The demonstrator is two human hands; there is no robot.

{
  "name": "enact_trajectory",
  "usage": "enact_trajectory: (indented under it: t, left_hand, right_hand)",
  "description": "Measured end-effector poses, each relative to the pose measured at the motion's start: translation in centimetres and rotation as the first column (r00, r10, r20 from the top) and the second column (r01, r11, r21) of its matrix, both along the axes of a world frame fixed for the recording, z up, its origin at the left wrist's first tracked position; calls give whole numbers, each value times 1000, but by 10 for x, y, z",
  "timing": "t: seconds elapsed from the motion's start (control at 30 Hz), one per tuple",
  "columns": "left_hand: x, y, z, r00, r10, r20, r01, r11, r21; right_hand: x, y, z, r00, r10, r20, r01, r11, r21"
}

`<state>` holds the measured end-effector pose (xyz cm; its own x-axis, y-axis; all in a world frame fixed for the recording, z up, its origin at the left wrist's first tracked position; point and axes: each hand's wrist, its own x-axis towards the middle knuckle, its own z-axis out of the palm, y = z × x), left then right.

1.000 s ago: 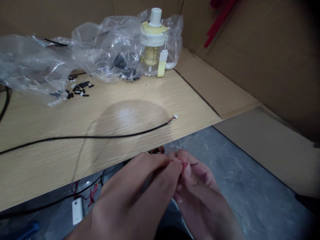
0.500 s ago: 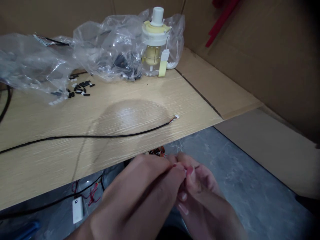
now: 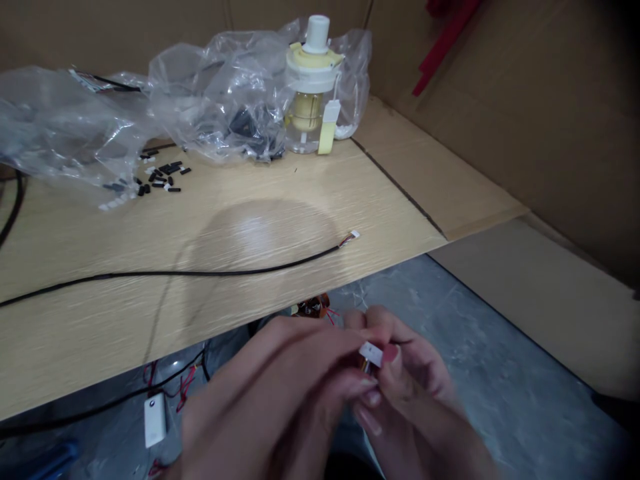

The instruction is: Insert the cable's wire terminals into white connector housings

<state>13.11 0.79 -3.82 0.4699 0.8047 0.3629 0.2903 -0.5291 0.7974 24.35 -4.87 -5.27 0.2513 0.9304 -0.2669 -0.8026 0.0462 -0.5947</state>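
A small white connector with thin coloured wires shows between my two hands, over the gap in front of the table edge. My right hand is closed, its thumb and fingertips pinching the connector's right side. My left hand is closed too, with its thumb and fingers around the wires just below the connector. The rest of that cable is hidden by the hands. Beyond them on the table lies a black cable, ending in another white connector.
At the back of the wooden table are clear plastic bags, a jar with a white and yellow top, and several small black pieces. Cardboard walls enclose the right. A white box and wires lie on the floor.
My left fingers have shifted back, so the white connector and its wires show now. My right hand has moved slightly right. The table items are unchanged.
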Motion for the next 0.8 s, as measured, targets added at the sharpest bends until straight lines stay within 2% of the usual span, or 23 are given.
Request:
enact_trajectory:
  t: [0.03, 0.1, 0.27, 0.4, 0.57, 0.8]
  left_hand:
    - [1, -3, -1, 997, 76, 32, -76, 997, -13]
    - [3, -5, -1, 988, 118, 97, -117, 993, -18]
    - [0, -1, -3, 986, -97, 134, 123, 972, -201]
    - [-3, 2, -3, 970, -172, 169, 214, 938, -273]
    - [-5, 1, 1, 980, -131, 148, 170, 938, -301]
    - [-6, 2, 3, 981, -165, 103, 188, 940, -285]
  right_hand:
    - [0, -1, 0, 999, -14, 31, 14, 1000, 1]
    - [0, -2, -1, 996, -41, 81, 41, 999, 7]
    - [-1, -4, -2, 982, -81, 172, 79, 997, 18]
    - [-4, -3, -2, 972, -114, 206, 110, 993, 31]
    - [-6, -3, -1, 954, -140, 264, 139, 990, 23]
    - [-7, -5, -2, 941, -148, 305, 147, 989, 26]
